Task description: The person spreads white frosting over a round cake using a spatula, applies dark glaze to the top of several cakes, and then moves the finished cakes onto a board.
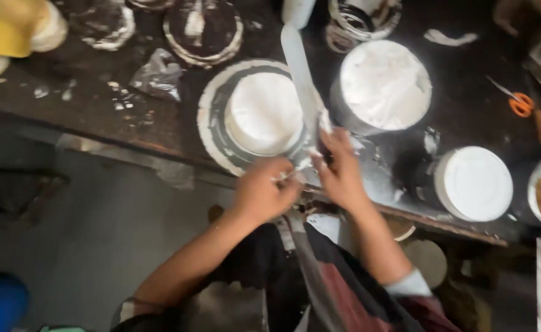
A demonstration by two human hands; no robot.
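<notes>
The person is standing at the near edge of a dark, smeared table [98, 104], both hands meeting just below a white cake [264, 114]. The cake is sitting on a round stand [212, 126] coated with cream at its rim.

The right hand [341, 169] is closing around the handle end of a long spatula [300, 74]. The fingers are curled tight on it, though blur is hiding the handle itself. The blade is carrying cream along its length. Its long axis is running from the hands at about 5 o'clock up toward 11 o'clock, tip pointing away from the person, passing just beside the cake at its 3 o'clock side. Whether the blade is touching the cake cannot be told.

The left hand [263, 190] is lying at the cake's 6 o'clock, fingers bent inward and pinching at the blade's base, touching the right hand. What it is gripping, if anything more, cannot be told.

At 3 o'clock from the cake a tub [384, 86] of cream is standing. A white lid [474, 183] is lying at 4 o'clock, well apart. Orange scissors [516, 101] are lying beyond the tub at the far right. A crumpled wrapper [158, 75] is lying at 10 o'clock.
</notes>
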